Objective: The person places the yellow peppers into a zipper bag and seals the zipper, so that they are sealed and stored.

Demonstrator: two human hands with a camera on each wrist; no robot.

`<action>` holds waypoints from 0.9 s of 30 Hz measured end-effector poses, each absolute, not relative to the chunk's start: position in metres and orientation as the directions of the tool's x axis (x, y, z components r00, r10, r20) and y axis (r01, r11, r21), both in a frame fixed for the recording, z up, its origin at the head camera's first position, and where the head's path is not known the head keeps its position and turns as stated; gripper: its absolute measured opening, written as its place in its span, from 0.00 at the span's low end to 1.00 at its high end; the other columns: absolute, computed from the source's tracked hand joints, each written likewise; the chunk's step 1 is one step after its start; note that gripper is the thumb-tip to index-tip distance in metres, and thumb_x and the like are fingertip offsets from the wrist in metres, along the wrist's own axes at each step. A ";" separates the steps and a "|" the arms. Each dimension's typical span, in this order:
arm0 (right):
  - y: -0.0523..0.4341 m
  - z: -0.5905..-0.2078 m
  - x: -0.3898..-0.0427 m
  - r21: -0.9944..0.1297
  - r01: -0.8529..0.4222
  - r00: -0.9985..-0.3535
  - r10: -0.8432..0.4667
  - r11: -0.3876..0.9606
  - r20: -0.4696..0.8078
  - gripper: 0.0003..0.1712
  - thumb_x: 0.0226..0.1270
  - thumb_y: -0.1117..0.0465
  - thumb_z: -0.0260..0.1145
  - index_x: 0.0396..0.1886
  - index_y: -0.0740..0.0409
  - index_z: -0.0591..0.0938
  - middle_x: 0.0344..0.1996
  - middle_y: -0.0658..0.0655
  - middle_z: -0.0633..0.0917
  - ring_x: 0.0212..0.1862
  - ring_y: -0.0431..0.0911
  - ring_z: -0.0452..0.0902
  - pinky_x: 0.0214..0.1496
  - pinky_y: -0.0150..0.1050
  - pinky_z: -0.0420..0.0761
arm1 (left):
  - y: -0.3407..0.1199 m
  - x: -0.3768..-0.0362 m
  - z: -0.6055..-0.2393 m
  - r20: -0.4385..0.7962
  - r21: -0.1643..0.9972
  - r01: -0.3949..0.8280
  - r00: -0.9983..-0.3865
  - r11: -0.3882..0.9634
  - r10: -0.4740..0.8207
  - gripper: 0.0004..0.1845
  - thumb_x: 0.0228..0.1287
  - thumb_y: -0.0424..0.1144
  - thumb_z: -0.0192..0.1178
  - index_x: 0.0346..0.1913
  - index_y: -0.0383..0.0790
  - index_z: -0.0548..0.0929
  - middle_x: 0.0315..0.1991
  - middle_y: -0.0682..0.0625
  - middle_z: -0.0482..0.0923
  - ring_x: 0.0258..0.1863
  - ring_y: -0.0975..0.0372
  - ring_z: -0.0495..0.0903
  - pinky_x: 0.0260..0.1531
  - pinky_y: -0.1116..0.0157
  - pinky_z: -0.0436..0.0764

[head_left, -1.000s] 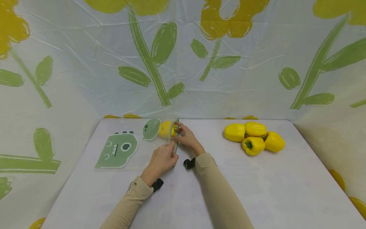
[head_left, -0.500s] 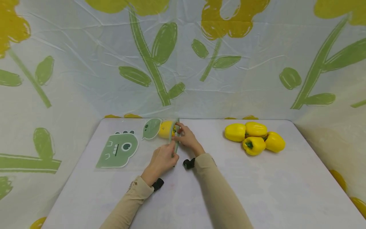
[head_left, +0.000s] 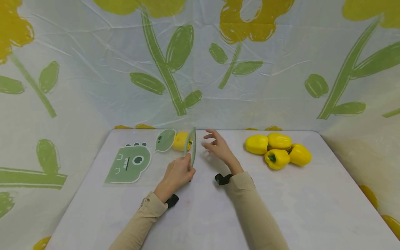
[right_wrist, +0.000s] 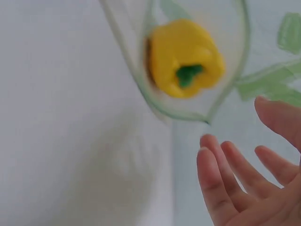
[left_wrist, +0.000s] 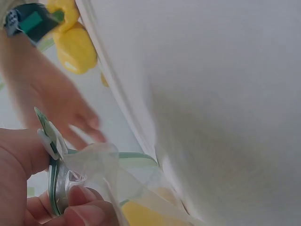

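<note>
A clear zip bag (head_left: 151, 175) printed with a green cartoon dinosaur lies flat on the table, its green-edged mouth gaping to the right. Just inside that mouth sits a yellow bell pepper (head_left: 180, 141), its green stem toward the opening in the right wrist view. My left hand (head_left: 176, 175) pinches the near corner of the mouth by the zip and slider (left_wrist: 51, 141), as the left wrist view shows. My right hand (head_left: 220, 147) is in the air to the right of the mouth, fingers spread and holding nothing.
Several yellow bell peppers (head_left: 278, 159) lie clustered on the white table (head_left: 312, 208) at the back right. A flower-print sheet (head_left: 265, 100) hangs close behind the table's back edge and along both sides. Each wrist carries a small black camera (head_left: 223, 179).
My right hand has let go of the bag's mouth and the pepper and moved right. The left hand still pinches the near corner; the pepper stays inside.
</note>
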State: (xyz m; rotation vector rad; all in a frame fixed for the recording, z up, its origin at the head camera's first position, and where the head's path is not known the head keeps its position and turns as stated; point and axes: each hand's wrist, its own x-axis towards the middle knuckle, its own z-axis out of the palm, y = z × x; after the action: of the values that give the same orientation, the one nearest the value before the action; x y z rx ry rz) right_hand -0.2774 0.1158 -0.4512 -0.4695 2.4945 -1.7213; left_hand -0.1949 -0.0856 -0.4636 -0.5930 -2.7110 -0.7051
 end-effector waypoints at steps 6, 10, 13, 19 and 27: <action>0.167 -0.420 -0.263 -0.831 -0.359 -0.933 -0.160 0.425 0.321 0.31 0.68 0.63 0.66 0.69 0.58 0.68 0.58 0.65 0.78 0.51 0.59 0.78 0.56 0.55 0.76 | -0.086 -0.196 -0.463 0.344 0.412 0.446 -0.884 0.795 0.317 0.12 0.50 0.30 0.62 0.26 0.45 0.68 0.15 0.57 0.65 0.12 0.64 0.64 0.13 0.66 0.64; 0.206 -0.410 -0.254 -0.776 -0.382 -0.906 -0.037 0.502 0.422 0.30 0.65 0.68 0.67 0.66 0.65 0.71 0.58 0.68 0.77 0.58 0.62 0.73 0.62 0.56 0.70 | -0.086 -0.195 -0.463 0.340 0.413 0.443 -0.886 0.796 0.317 0.12 0.50 0.30 0.61 0.27 0.44 0.68 0.15 0.56 0.65 0.13 0.64 0.64 0.13 0.67 0.63; 0.234 -0.410 -0.248 -0.756 -0.297 -0.925 0.022 0.584 0.380 0.33 0.65 0.66 0.68 0.68 0.65 0.68 0.63 0.67 0.74 0.64 0.63 0.67 0.67 0.58 0.63 | -0.086 -0.194 -0.463 0.340 0.417 0.442 -0.886 0.794 0.315 0.11 0.50 0.30 0.61 0.27 0.44 0.68 0.15 0.56 0.65 0.13 0.64 0.64 0.13 0.67 0.64; 0.273 -0.424 -0.245 -0.679 -0.114 -0.985 0.007 0.725 0.173 0.46 0.61 0.63 0.71 0.74 0.67 0.58 0.70 0.72 0.62 0.71 0.68 0.54 0.70 0.63 0.54 | -0.087 -0.194 -0.464 0.334 0.412 0.440 -0.888 0.798 0.317 0.11 0.50 0.30 0.61 0.27 0.45 0.68 0.16 0.57 0.65 0.13 0.65 0.64 0.14 0.67 0.64; 0.277 -0.438 -0.248 -0.501 -0.111 -0.985 -0.027 0.858 0.172 0.42 0.54 0.66 0.72 0.69 0.66 0.67 0.68 0.72 0.65 0.67 0.70 0.59 0.68 0.66 0.55 | -0.086 -0.195 -0.465 0.334 0.411 0.437 -0.889 0.800 0.315 0.11 0.50 0.31 0.61 0.27 0.45 0.68 0.15 0.56 0.65 0.13 0.64 0.64 0.14 0.66 0.64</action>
State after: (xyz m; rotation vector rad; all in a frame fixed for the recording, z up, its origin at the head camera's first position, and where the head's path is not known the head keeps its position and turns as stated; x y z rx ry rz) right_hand -0.2483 0.2766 -0.4382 -0.1183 3.1808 -0.8740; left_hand -0.1946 -0.0861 -0.4651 -0.5825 -2.7396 -0.7138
